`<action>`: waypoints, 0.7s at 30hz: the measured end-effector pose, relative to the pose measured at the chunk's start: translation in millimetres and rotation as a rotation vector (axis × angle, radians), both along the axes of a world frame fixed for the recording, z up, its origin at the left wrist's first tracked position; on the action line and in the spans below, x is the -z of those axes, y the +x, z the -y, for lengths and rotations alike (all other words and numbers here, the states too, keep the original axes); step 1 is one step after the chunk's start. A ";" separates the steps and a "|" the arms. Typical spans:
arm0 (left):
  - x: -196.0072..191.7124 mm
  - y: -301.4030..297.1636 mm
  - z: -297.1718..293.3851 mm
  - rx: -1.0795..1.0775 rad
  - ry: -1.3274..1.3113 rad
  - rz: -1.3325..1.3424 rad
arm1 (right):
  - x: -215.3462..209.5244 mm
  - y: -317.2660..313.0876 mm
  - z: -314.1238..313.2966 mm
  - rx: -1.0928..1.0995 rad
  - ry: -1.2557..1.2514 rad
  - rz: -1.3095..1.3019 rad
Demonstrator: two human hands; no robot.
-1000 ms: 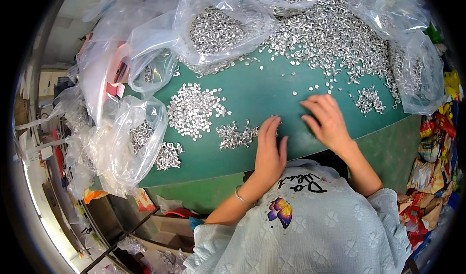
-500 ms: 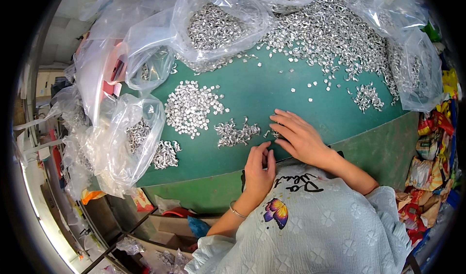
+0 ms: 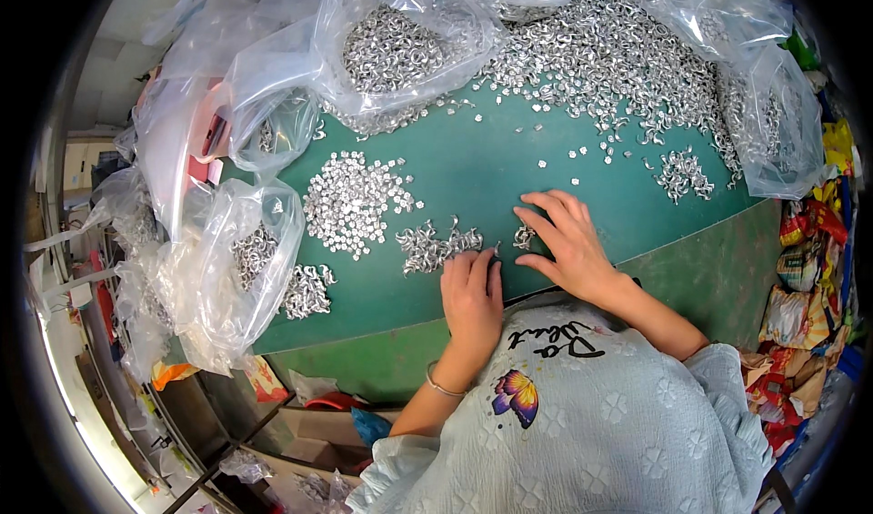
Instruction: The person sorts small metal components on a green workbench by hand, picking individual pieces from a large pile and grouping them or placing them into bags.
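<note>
On the green table point(image 3: 582, 205), the small heap of silver parts point(image 3: 436, 246) is touched by the left hand point(image 3: 471, 297), fingers flat, nothing held; just right of the heap, a few parts point(image 3: 525, 236) are covered by the spread, empty right hand point(image 3: 566, 246), seemingly for sorting

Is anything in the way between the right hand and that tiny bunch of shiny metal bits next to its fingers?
No, nothing visible is in the way. The right hand lies flat on the green table, and the little cluster of metal pieces sits right at its fingers. The left hand rests apart, nearer the small pile.
</note>
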State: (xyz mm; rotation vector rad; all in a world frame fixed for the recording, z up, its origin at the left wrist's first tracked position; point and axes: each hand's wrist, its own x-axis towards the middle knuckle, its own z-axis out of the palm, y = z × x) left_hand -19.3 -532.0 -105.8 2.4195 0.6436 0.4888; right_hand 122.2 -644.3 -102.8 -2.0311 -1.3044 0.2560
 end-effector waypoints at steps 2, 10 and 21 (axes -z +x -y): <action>3.0 1.0 2.8 0.026 -0.020 0.020 | -0.9 -2.0 -0.4 0.003 -0.043 0.026; 2.8 -3.1 8.4 -0.029 -0.125 0.132 | 14.8 -4.9 -18.9 -0.069 0.096 0.074; 4.1 -8.9 7.3 0.006 -0.106 0.173 | 19.9 13.3 17.6 0.089 0.104 0.125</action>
